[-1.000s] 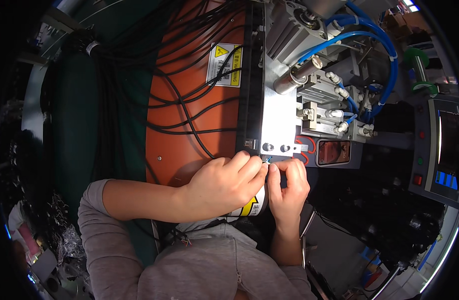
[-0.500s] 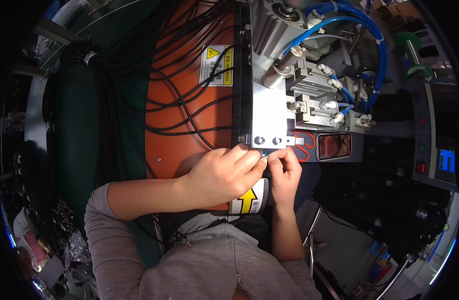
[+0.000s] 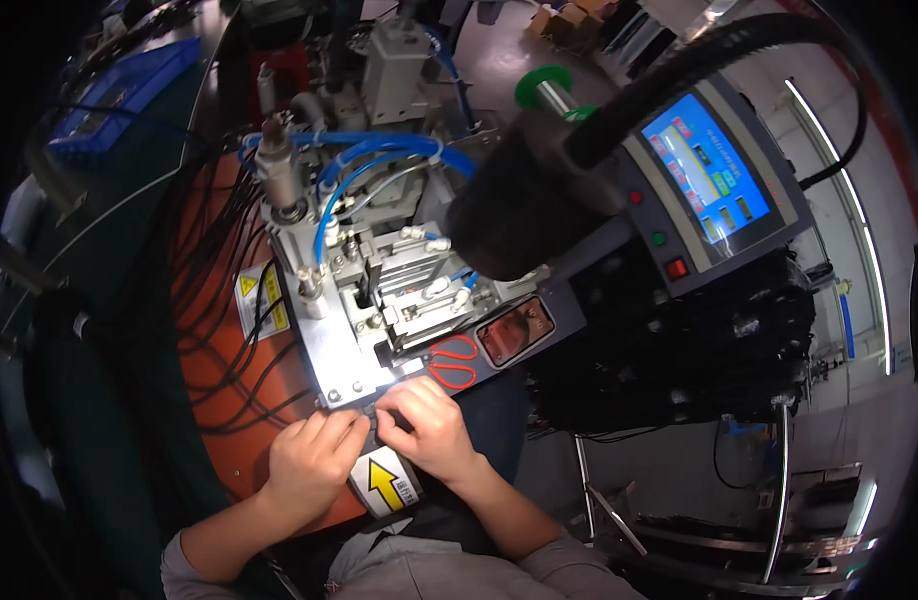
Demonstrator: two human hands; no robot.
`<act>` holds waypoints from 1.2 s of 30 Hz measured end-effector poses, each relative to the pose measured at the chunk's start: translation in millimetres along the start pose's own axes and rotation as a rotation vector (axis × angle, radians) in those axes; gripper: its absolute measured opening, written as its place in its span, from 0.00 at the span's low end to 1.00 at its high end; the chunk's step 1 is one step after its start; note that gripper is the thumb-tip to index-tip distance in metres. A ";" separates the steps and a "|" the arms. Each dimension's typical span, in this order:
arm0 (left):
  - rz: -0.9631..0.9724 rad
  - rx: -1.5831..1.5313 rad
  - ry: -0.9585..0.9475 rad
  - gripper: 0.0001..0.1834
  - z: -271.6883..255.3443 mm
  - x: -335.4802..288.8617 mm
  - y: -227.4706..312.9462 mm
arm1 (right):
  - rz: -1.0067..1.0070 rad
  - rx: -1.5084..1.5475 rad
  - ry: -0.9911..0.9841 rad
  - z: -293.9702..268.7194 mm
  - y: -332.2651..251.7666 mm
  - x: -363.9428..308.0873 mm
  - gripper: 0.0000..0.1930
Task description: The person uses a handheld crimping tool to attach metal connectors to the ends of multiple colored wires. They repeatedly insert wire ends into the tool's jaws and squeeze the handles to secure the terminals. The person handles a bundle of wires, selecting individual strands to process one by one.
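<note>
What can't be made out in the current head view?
Head view, now:
Anything between the bare left hand and bare right hand: too small, covered by fingers.
Part of the silver metal machine: hidden behind the black cylindrical fixture.
Contents of the blue plastic tray: blurred and dim.

a phone [image 3: 516, 331] lies beside red-handled scissors [image 3: 452, 364]; a blue bin [image 3: 169, 64] sits at upper left.

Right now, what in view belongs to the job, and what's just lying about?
Seems part of the job:
left hand and right hand, close together
metal machine plate, just beyond the hands
anything pinched: can't tell

Seems just lying about:
phone
red-handled scissors beside it
blue bin, upper left
</note>
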State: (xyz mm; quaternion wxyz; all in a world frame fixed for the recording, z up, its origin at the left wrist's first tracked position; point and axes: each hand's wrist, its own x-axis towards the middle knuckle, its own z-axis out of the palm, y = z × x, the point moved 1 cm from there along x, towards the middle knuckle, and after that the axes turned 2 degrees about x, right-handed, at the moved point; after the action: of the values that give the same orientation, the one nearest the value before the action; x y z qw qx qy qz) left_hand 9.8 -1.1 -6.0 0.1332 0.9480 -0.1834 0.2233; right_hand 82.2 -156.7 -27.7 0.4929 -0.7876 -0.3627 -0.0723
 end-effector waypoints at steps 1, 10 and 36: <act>-0.005 0.009 -0.016 0.13 -3.4 0.2 0.7 | -0.006 -0.024 0.008 0.9 0.1 1.4 0.07; -0.059 0.045 -0.115 0.09 -14.3 -9.1 1.5 | 0.643 0.370 -0.035 10.6 18.7 -20.6 0.03; -1.110 0.116 0.475 0.31 -105.7 -108.7 -156.7 | 0.215 0.566 -0.821 127.8 -75.3 37.5 0.28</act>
State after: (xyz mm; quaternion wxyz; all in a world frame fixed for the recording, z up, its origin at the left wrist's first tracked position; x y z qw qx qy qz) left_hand -56.5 206.2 7.3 0.2151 0.8321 0.3856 0.3357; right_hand 29.9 -13.1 -19.8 0.5085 -0.6193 -0.4490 0.3955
